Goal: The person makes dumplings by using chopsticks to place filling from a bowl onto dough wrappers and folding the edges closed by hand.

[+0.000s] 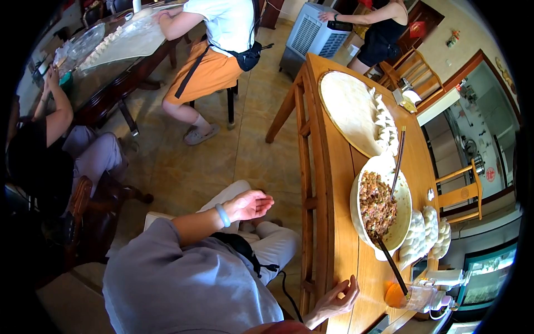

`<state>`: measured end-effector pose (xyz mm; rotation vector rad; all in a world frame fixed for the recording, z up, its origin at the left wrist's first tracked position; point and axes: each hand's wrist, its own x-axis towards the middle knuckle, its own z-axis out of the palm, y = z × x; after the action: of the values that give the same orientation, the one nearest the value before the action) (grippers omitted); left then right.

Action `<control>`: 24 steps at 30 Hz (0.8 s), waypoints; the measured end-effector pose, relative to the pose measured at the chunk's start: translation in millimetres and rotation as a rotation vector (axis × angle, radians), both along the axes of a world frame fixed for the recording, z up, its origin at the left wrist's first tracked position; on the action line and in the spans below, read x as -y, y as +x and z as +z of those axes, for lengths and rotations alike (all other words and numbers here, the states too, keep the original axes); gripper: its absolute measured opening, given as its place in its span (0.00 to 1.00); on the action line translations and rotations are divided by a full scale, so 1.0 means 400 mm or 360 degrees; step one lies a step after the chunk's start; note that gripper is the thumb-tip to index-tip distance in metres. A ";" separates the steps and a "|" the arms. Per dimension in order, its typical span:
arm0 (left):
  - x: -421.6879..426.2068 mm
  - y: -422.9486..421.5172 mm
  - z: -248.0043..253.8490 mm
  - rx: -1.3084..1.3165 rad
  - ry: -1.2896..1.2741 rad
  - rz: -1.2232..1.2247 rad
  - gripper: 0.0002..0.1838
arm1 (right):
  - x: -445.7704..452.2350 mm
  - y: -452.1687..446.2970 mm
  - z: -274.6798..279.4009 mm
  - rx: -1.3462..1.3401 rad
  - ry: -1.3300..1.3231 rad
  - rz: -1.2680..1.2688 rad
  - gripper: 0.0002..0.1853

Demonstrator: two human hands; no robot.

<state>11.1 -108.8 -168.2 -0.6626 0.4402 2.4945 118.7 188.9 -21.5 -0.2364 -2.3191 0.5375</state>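
Head camera: two bare hands are seen, the left hand point(251, 206) turned palm up, fingers loosely spread, the right hand point(339, 299) half curled, fingers parted, at one wooden table point(344, 234). There, one bowl point(399, 224) of filling point(376, 203), dark chopsticks point(397, 164) lodged at two spots, is set beside one round tray point(346, 103).

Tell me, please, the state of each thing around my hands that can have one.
Deep white bowl: uncovered, partly filled.
Chopped brown-and-green filling: loose, heaped to one side.
Long dark slender utensils: dipped in the bowl, ends sticking out.
White folded dumplings: shaped, lined along one tray edge.
Clear plastic bottle: partly filled, orange liquid.
Left hand: open, palm up, empty.
Right hand: fingers loosely curled, at the wooden table's edge.
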 end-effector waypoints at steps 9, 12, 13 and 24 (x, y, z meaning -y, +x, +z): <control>-0.012 0.007 -0.008 -0.0066 0.0019 -0.0073 0.11 | -0.012 0.000 -0.012 -0.0021 0.0083 0.0025 0.08; -0.014 0.013 -0.013 -0.0043 0.0014 -0.0043 0.11 | -0.015 0.002 -0.016 -0.0024 0.0073 0.0028 0.08; -0.013 0.020 -0.016 -0.0032 0.0026 -0.0037 0.11 | -0.015 0.004 -0.015 -0.0014 0.0080 0.0020 0.08; 0.017 0.037 -0.019 -0.0072 0.0048 0.0057 0.11 | 0.050 0.010 0.043 -0.0104 0.0107 0.0076 0.10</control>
<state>25.9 -115.6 -175.7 -0.6083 0.4095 2.5494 122.6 168.8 -4.5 -0.1300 -2.2796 0.4827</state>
